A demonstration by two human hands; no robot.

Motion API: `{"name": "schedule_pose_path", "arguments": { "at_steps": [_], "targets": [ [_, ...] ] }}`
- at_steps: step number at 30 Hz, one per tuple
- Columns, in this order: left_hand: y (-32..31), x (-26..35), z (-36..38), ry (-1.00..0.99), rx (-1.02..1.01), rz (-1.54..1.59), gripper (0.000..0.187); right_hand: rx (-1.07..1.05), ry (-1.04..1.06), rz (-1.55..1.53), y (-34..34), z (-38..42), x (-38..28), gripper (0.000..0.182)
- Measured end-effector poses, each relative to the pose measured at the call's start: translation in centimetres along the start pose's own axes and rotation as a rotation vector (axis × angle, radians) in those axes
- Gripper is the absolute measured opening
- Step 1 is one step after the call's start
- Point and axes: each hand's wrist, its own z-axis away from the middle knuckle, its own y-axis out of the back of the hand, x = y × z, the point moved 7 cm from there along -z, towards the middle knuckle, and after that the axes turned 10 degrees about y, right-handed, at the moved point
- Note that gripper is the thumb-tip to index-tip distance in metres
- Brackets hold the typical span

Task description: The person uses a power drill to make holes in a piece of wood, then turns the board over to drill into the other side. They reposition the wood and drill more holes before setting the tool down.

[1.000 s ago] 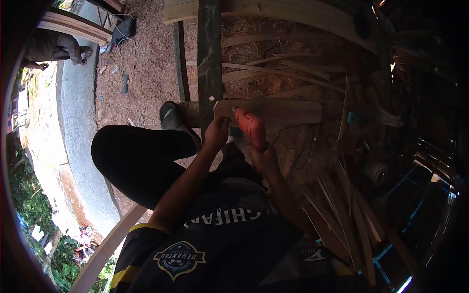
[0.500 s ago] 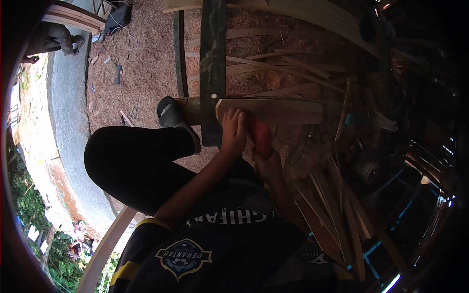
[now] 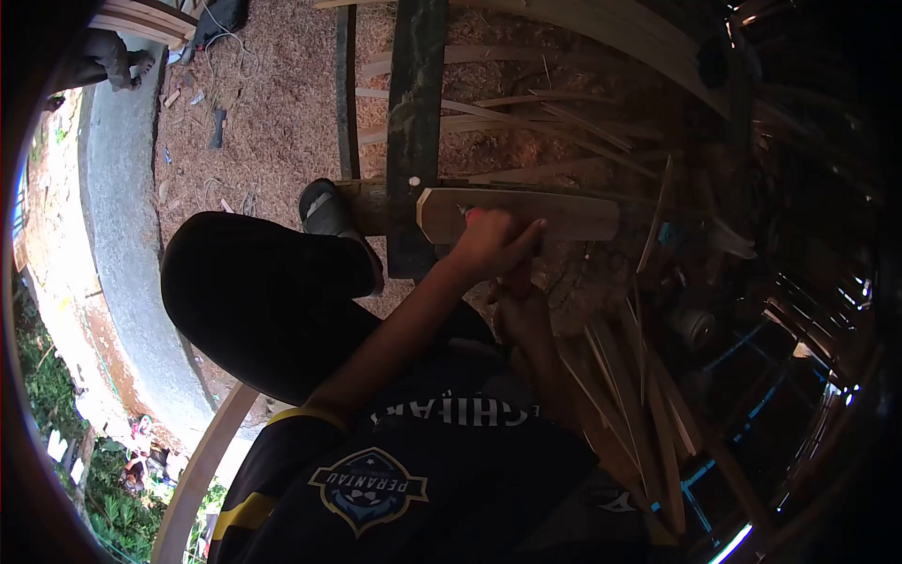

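Observation:
A pale plank (image 3: 564, 214) with cut corners lies across a dark beam (image 3: 413, 122), reaching off to the right. My left hand (image 3: 487, 246) is closed over a red tool (image 3: 473, 216) at the plank's near edge. Only a bit of red and a small tip show past the fingers, so its kind is hidden. Just below, my right hand (image 3: 520, 303) is closed around the tool's lower end, which the hands and shadow mostly cover.
Thin wooden strips (image 3: 648, 404) lean at the lower right, and more lie beyond the plank. My sandalled foot (image 3: 329, 216) is beside the beam. Wood shavings (image 3: 272, 122) cover the ground near a concrete ledge (image 3: 122, 188). Another person's leg (image 3: 108, 61) shows at the upper left.
My left hand has moved right and wrapped over the red tool, which was widely visible between both hands before. The tool's tip has turned toward the plank's left end.

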Motion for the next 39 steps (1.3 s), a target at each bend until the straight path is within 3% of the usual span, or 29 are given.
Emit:
{"name": "schedule_pose_path", "arguments": {
  "at_steps": [6,10,21,29,39],
  "targets": [
    [1.1,0.1,-0.8,0.012,0.126,-0.11,0.039,-0.067,-0.099,0.019,-0.6,0.0,-0.8,0.027],
    [1.0,-0.6,-1.1,0.074,0.074,-0.102,0.036,-0.069,-0.156,0.01,-1.0,0.0,-0.3,0.027],
    [0.9,-1.3,-1.5,0.116,0.085,-0.096,0.036,-0.042,-0.15,0.008,-1.7,0.4,-1.6,0.026],
    [2.5,-2.3,-1.5,0.136,0.235,-0.033,0.034,-0.081,-0.075,0.083,-3.0,-1.6,-0.6,0.026],
    [2.6,-1.9,-1.7,0.131,0.224,-0.014,0.036,-0.043,-0.12,0.033,-2.7,-1.8,0.4,0.025]
  ]
}}
